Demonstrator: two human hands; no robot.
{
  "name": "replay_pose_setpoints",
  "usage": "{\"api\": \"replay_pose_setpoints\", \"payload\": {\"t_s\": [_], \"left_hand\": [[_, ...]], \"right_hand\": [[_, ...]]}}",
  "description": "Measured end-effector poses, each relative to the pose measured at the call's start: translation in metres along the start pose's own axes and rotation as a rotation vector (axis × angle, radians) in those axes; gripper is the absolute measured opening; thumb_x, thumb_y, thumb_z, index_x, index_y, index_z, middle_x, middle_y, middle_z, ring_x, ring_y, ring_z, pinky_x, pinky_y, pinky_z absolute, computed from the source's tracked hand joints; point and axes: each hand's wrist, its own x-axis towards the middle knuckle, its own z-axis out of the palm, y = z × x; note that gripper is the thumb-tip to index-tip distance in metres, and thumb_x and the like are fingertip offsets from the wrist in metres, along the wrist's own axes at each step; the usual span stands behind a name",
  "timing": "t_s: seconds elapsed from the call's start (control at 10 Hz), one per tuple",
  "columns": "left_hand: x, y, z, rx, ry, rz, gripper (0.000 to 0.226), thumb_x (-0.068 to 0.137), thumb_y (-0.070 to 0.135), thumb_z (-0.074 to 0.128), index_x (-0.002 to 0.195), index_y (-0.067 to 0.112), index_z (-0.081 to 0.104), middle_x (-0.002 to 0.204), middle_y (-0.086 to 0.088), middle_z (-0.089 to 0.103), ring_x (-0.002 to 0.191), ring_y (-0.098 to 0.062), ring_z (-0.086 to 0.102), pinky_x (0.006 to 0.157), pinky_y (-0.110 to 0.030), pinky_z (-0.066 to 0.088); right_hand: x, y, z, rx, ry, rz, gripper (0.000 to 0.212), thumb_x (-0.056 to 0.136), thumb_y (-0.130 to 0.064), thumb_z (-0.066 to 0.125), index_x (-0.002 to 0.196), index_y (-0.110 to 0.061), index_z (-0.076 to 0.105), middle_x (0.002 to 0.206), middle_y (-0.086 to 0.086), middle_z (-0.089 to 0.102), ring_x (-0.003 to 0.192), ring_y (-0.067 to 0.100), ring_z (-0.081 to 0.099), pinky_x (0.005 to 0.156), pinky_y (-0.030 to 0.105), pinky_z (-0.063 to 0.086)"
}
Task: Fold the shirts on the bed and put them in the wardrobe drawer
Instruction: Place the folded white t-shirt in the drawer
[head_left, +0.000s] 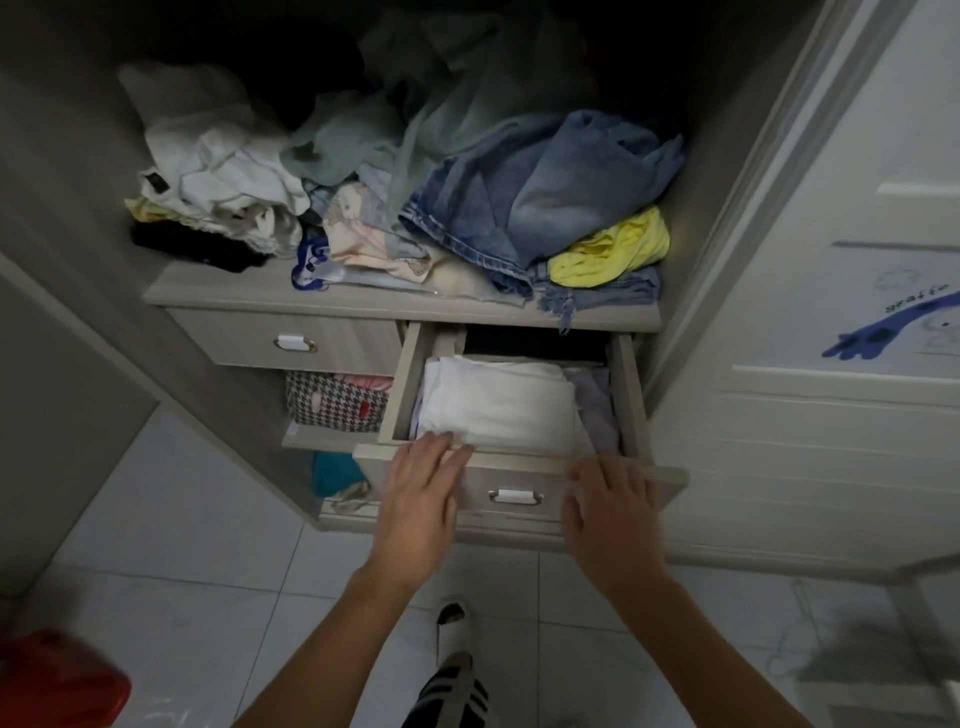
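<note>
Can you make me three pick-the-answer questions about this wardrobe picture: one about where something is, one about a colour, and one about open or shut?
1. Where is the folded white shirt?
A. in the open wooden drawer
B. on the tiled floor
C. on the top shelf

2. What colour is the crumpled cloth on the blue denim jeans?
A. red
B. yellow
C. black

3. How is the small left-hand drawer?
A. pulled out
B. missing
C. closed

Answers: 1 A, the shirt lies inside the drawer, behind the left hand and right hand. 2 B, it is bright yellow. 3 C, its front sits flush.
</note>
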Motion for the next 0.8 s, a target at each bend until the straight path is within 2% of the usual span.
{"api": "replay_pose_setpoints", "payload": {"t_s": [0.1, 0.2, 0.3, 0.4, 0.5, 0.6, 0.7, 0.8], "left_hand": [[-0.002, -0.026, 0.009, 0.091, -0.088, -0.077, 0.092, 0.080, 0.012, 0.068, 0.157, 0.025, 0.019, 0.165, -0.009, 0.007, 0.153, -0.028, 0.004, 0.118, -0.054, 0.026], [0.010, -0.056, 0.018, 0.151, -0.128, -0.114, 0.105, 0.077, 0.016, 0.073, 0.158, 0.024, 0.006, 0.166, -0.011, -0.004, 0.152, -0.030, -0.001, 0.116, -0.055, 0.029], [0.032, -0.073, 0.033, 0.161, -0.137, -0.091, 0.108, 0.074, 0.021, 0.075, 0.158, 0.021, 0.007, 0.165, -0.013, -0.003, 0.152, -0.031, -0.001, 0.117, -0.051, 0.025], [0.064, -0.086, 0.048, 0.125, -0.141, -0.096, 0.109, 0.072, 0.022, 0.076, 0.158, 0.020, 0.009, 0.165, -0.017, -0.002, 0.152, -0.033, -0.003, 0.116, -0.050, 0.021], [0.102, -0.085, 0.057, 0.048, -0.136, -0.126, 0.109, 0.074, 0.023, 0.074, 0.158, 0.019, 0.005, 0.163, -0.022, -0.009, 0.150, -0.038, -0.009, 0.114, -0.050, 0.020], [0.138, -0.065, 0.057, -0.280, -0.153, -0.337, 0.108, 0.083, 0.024, 0.072, 0.158, 0.019, -0.006, 0.156, -0.020, -0.033, 0.149, -0.044, -0.002, 0.110, -0.034, 0.026], [0.180, -0.047, 0.056, -0.700, -0.205, -0.519, 0.104, 0.095, 0.028, 0.061, 0.146, 0.028, -0.029, 0.153, 0.000, -0.042, 0.152, -0.023, -0.009, 0.113, -0.023, 0.015], [0.195, -0.036, 0.044, -0.980, -0.241, -0.633, 0.098, 0.098, 0.023, 0.059, 0.151, 0.023, -0.024, 0.163, -0.001, -0.019, 0.152, -0.017, -0.004, 0.122, -0.031, 0.006]], "right_hand": [[0.011, -0.001, 0.011, 0.081, -0.070, 0.182, 0.055, 0.065, -0.012, 0.081, 0.115, -0.002, 0.061, 0.114, 0.021, 0.056, 0.097, 0.043, 0.057, 0.083, 0.048, 0.051], [0.029, -0.011, 0.024, 0.465, -0.130, 0.433, 0.077, 0.079, -0.007, 0.076, 0.142, 0.007, 0.034, 0.141, 0.026, 0.036, 0.124, 0.033, 0.041, 0.107, 0.023, 0.033], [0.061, -0.019, 0.046, 0.723, -0.185, 0.562, 0.086, 0.088, -0.006, 0.068, 0.151, 0.003, 0.011, 0.157, 0.015, 0.012, 0.126, -0.002, 0.023, 0.103, 0.000, 0.018], [0.099, -0.023, 0.056, 0.859, -0.178, 0.717, 0.064, 0.090, -0.011, 0.067, 0.141, -0.005, 0.028, 0.152, 0.014, 0.026, 0.137, 0.029, 0.036, 0.114, 0.046, 0.034], [0.146, -0.021, 0.051, 1.060, -0.128, 0.886, 0.036, 0.092, -0.011, 0.062, 0.124, -0.015, 0.045, 0.120, 0.008, 0.057, 0.106, 0.021, 0.061, 0.090, 0.038, 0.054], [0.190, -0.012, 0.047, 1.519, -0.181, 1.099, 0.032, 0.099, -0.013, 0.048, 0.130, -0.020, 0.043, 0.114, 0.006, 0.059, 0.104, 0.022, 0.063, 0.100, 0.049, 0.049], [0.224, 0.000, 0.038, 1.714, -0.093, 1.198, 0.021, 0.098, -0.004, 0.037, 0.111, -0.004, 0.053, 0.093, 0.014, 0.051, 0.107, 0.031, 0.058, 0.089, 0.046, 0.052], [0.223, -0.001, 0.024, 1.741, -0.135, 1.129, 0.021, 0.096, -0.006, 0.039, 0.108, -0.001, 0.056, 0.081, 0.014, 0.046, 0.096, 0.030, 0.060, 0.085, 0.041, 0.051]]}}
